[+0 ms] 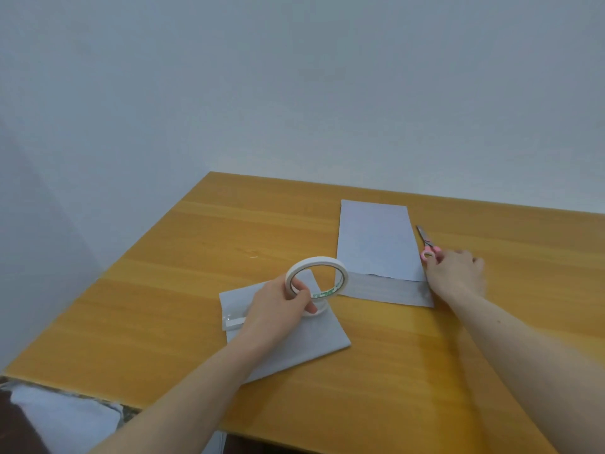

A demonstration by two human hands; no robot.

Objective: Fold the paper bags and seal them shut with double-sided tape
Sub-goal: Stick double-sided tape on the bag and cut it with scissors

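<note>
My left hand (278, 306) grips a white roll of double-sided tape (317, 280), held upright above a folded white paper bag (314, 342) near the table's middle. A short strip of tape (234, 321) lies on that bag's left edge. A second white paper bag (376, 244) lies flat farther back, its lower flap (386, 291) unfolded. My right hand (456, 273) rests at this bag's right edge, its fingers on the pink handles of a pair of scissors (427, 245).
The wooden table (196, 257) stands against a pale wall, its left and near edges in view. White material (65, 417) lies below the table's near left corner.
</note>
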